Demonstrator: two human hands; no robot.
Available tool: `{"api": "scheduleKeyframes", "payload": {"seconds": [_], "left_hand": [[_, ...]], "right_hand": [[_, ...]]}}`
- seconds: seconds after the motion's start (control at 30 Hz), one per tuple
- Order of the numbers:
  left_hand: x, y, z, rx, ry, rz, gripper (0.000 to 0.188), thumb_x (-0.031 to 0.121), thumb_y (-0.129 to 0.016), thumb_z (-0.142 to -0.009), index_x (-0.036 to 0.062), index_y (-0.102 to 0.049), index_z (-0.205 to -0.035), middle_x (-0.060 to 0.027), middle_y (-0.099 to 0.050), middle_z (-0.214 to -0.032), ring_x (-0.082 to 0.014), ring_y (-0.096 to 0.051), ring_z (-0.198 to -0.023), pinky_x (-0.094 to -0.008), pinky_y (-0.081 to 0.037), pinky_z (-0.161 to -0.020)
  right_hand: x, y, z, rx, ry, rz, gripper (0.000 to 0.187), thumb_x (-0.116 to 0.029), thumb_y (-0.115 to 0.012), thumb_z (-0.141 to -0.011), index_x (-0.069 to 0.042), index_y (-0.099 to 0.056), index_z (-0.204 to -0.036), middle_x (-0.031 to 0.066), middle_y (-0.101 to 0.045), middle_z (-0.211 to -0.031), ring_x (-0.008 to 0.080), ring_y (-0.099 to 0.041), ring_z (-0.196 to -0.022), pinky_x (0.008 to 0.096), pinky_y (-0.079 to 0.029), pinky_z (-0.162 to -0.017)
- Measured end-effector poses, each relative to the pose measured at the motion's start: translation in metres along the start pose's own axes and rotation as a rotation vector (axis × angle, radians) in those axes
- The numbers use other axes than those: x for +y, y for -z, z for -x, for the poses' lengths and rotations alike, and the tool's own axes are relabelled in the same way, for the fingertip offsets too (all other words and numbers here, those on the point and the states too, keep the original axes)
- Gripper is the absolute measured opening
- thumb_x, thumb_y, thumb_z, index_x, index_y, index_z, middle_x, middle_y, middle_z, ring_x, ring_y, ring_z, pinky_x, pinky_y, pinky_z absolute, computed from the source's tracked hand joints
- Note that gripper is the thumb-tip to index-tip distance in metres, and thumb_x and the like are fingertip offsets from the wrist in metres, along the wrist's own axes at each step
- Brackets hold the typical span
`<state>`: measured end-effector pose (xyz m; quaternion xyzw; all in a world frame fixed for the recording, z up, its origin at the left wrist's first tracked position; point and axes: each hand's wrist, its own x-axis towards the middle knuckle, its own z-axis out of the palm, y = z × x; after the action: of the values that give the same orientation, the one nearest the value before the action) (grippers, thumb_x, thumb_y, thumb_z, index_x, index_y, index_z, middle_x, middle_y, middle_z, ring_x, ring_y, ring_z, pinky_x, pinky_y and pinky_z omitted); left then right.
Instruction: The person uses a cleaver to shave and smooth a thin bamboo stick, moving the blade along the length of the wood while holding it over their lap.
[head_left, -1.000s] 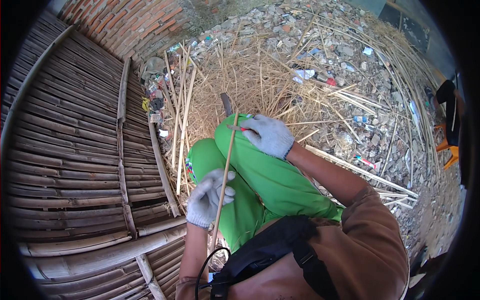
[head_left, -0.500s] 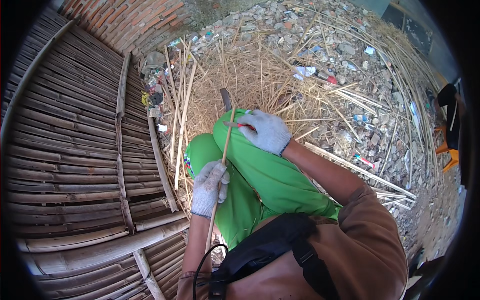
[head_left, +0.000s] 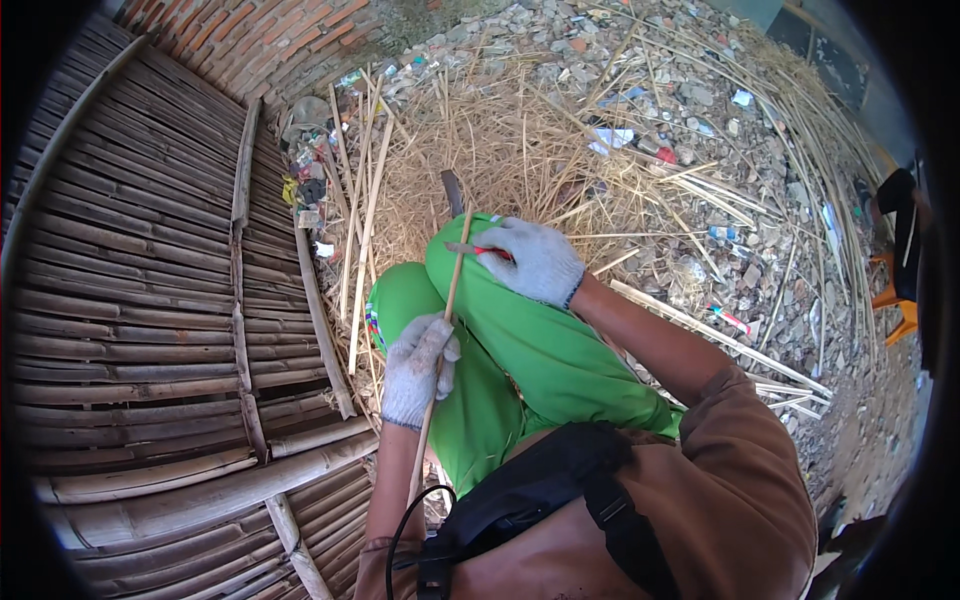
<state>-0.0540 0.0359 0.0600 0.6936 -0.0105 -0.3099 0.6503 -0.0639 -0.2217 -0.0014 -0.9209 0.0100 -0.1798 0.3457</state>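
Observation:
A thin bamboo stick (head_left: 456,284) slants up over my green-trousered legs, its lower end passing along my left forearm. My left hand (head_left: 416,372), in a pale knitted glove, is closed around the stick's middle. My right hand (head_left: 540,263), gloved the same way, grips a small knife (head_left: 494,252) by its red handle. The short blade lies across the stick near its upper end and appears to touch it. Most of the handle is hidden under my right fingers. Just beyond my knee a dark, flat blade-like piece (head_left: 452,192) sticks out.
On the left stands a bamboo slat panel (head_left: 140,340), with a brick wall (head_left: 250,45) behind it. Straw-like shavings (head_left: 450,130) cover the ground ahead. Long bamboo strips (head_left: 368,240) lie beside my knees, and rubble with litter spreads right toward an orange chair (head_left: 893,300).
The view has shifted very slightly. Both hands keep their grips, and the knife stays across the upper part of the stick.

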Motion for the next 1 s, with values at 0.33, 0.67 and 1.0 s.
{"api": "scheduleKeyframes", "payload": {"seconds": [0.33,0.67,1.0], "left_hand": [[-0.002,0.012,0.022,0.037,-0.03,-0.12,0.022,0.021,-0.068,-0.107,0.0002,-0.071,-0.114,-0.0013,-0.064,-0.071,-0.0079,-0.049,-0.042,-0.0246,-0.034,-0.037],[0.005,0.009,0.004,0.01,-0.01,-0.075,0.022,0.021,-0.07,-0.107,0.0016,-0.07,-0.115,-0.0017,-0.065,-0.072,-0.0079,-0.05,-0.042,-0.0234,-0.034,-0.037],[0.004,0.014,0.012,-0.01,0.01,0.076,0.022,0.02,-0.068,-0.107,-0.0001,-0.068,-0.113,-0.0028,-0.066,-0.07,-0.0083,-0.048,-0.04,-0.0238,-0.033,-0.036]], "right_hand": [[0.004,0.001,-0.002,-0.01,-0.035,0.004,0.026,-0.033,-0.065,-0.1,-0.017,-0.075,-0.118,0.0131,-0.071,-0.101,0.0349,-0.073,-0.091,0.0487,-0.06,-0.082],[0.007,-0.006,-0.004,0.019,0.011,-0.009,0.024,-0.036,-0.063,-0.101,-0.017,-0.074,-0.111,0.012,-0.07,-0.101,0.0338,-0.073,-0.089,0.0488,-0.06,-0.078],[0.006,-0.003,-0.002,0.004,0.03,-0.024,0.026,-0.037,-0.063,-0.101,-0.017,-0.075,-0.112,0.0116,-0.071,-0.101,0.033,-0.073,-0.088,0.0488,-0.06,-0.077]]}}
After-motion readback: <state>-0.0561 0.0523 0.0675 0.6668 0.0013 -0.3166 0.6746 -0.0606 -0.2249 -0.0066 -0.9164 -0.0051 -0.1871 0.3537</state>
